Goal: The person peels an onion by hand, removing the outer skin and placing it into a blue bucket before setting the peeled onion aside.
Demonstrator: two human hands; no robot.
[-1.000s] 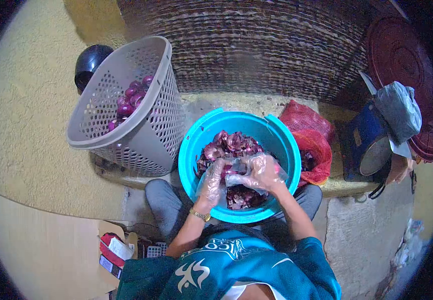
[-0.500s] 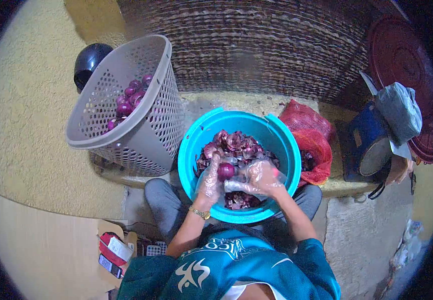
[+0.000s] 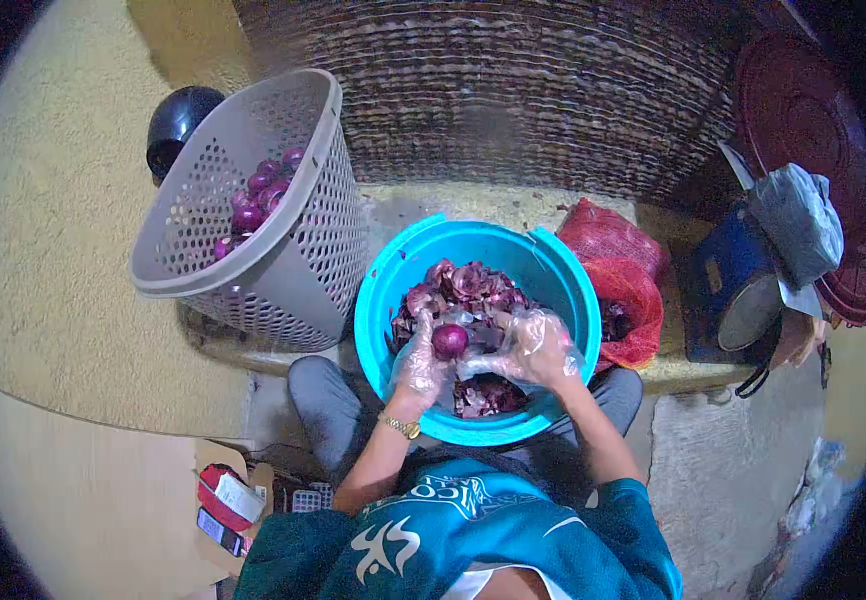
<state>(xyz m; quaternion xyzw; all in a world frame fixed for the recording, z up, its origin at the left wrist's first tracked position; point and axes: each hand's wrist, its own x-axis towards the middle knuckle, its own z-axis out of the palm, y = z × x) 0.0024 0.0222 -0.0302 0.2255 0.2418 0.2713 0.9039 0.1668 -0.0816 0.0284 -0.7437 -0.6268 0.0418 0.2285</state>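
Observation:
My left hand (image 3: 420, 372), in a clear plastic glove, holds a smooth red onion (image 3: 450, 341) over a turquoise tub (image 3: 373, 385). Close by on the right, my gloved right hand (image 3: 538, 352) is curled around something mostly hidden; a pinkish bit shows at its outer side. The thumb of that hand points toward the onion, apart from it. Beneath both hands, a heap of dry purple onion skins (image 3: 473, 285) lies in the tub, which stands between my knees.
At the left, a tilted grey perforated basket (image 3: 338, 250) holds several red onions (image 3: 268, 190), with a black container (image 3: 181, 125) behind. On the right are a red mesh sack (image 3: 613, 245), a blue tin (image 3: 728, 270) and a grey plastic bundle (image 3: 798, 225). A phone (image 3: 220, 530) lies lower left.
My right hand has drawn slightly right, away from the onion, and its thumb has lifted. The onion has shifted a little in my left hand and shows more of its face.

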